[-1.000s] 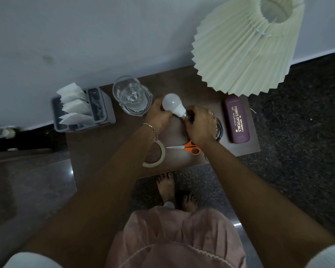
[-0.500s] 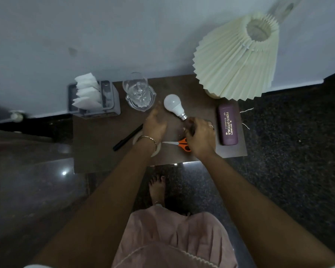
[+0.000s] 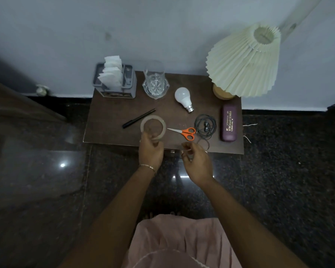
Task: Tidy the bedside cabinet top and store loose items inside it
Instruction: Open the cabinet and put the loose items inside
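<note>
The tape roll (image 3: pixel 153 127) lies near the front edge of the cabinet top (image 3: pixel 108 132), and it serves as the landmark here. The left hand (image 3: pixel 150 150) has its fingers curled on the roll's near rim, gripping it, probably so it can be lifted off. The right hand (image 3: pixel 196 161) hovers to the right of the roll over the front edge; its fingers are loosely bent, and I cannot tell if they pinch anything.

Just right of the roll lie the orange-handled scissors (image 3: pixel 184 132), then the coiled earphones (image 3: pixel 205 127) and the purple glasses case (image 3: pixel 228 122) furthest out. Left and slightly behind the roll is a black pen (image 3: pixel 138 118). Behind it sit the loose bulb (image 3: pixel 183 98), a cut glass tumbler (image 3: pixel 155 83) and a grey organiser (image 3: pixel 115 80) with paper slips; the pleated lamp (image 3: pixel 244 60) stands far back right. Most loose items remain unstored, so the tidying looks barely begun.
</note>
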`<state>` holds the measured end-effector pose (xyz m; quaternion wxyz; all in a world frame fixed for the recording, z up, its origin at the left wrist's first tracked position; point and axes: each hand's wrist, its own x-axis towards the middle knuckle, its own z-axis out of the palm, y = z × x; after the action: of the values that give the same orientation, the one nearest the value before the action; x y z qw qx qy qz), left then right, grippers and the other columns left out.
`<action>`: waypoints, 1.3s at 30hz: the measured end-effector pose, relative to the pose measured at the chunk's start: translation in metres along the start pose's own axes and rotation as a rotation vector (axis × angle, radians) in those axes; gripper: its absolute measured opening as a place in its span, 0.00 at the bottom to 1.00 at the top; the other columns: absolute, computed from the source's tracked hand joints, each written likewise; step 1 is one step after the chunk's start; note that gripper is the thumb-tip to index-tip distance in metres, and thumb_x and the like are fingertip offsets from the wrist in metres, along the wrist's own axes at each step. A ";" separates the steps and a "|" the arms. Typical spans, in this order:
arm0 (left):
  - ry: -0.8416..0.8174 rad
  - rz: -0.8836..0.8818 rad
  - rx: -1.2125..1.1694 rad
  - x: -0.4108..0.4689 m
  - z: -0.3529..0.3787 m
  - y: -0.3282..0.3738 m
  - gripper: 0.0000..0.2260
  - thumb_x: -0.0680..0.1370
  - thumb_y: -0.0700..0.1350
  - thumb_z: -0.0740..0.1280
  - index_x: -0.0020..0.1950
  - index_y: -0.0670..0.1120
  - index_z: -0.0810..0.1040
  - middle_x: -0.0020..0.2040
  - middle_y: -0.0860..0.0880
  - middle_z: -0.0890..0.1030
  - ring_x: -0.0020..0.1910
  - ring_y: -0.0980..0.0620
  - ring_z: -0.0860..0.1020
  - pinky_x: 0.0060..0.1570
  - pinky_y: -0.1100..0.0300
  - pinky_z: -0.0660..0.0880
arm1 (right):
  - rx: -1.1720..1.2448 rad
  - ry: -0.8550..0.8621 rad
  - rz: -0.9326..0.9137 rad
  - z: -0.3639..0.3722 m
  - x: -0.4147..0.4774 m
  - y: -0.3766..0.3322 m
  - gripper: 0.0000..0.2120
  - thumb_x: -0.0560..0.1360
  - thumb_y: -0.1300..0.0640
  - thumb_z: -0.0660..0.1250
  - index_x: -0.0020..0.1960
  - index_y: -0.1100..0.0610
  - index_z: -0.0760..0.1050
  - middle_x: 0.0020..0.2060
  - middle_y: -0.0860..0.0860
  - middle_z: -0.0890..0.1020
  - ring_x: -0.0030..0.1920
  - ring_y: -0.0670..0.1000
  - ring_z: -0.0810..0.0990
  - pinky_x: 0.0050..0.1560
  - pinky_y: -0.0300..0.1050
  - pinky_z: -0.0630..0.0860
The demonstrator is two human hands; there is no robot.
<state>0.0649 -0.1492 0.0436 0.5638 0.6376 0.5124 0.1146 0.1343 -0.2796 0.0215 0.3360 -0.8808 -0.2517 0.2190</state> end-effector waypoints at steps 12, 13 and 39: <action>0.112 0.094 0.265 -0.005 0.015 -0.125 0.25 0.71 0.39 0.67 0.67 0.44 0.67 0.64 0.43 0.71 0.63 0.43 0.71 0.65 0.53 0.66 | 0.138 0.104 0.128 0.093 -0.004 0.055 0.06 0.76 0.58 0.64 0.52 0.54 0.75 0.46 0.51 0.81 0.48 0.54 0.80 0.49 0.52 0.77; 0.113 0.110 0.265 -0.002 0.019 -0.135 0.26 0.71 0.40 0.67 0.68 0.43 0.66 0.65 0.43 0.69 0.65 0.44 0.69 0.66 0.54 0.65 | 0.143 0.142 0.126 0.104 -0.003 0.064 0.06 0.76 0.58 0.64 0.52 0.55 0.75 0.48 0.52 0.81 0.49 0.54 0.80 0.50 0.54 0.77; 0.129 0.608 0.060 0.065 0.024 -0.264 0.11 0.77 0.57 0.62 0.50 0.52 0.76 0.43 0.55 0.81 0.42 0.55 0.79 0.44 0.53 0.77 | 0.430 0.363 -0.138 0.191 0.032 0.142 0.07 0.77 0.46 0.62 0.45 0.47 0.77 0.44 0.47 0.84 0.52 0.49 0.81 0.59 0.59 0.75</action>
<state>-0.0267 -0.1555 -0.2134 0.4508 0.7694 0.3362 0.3028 0.0957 -0.2611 -0.2147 0.5687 -0.7949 -0.1946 0.0828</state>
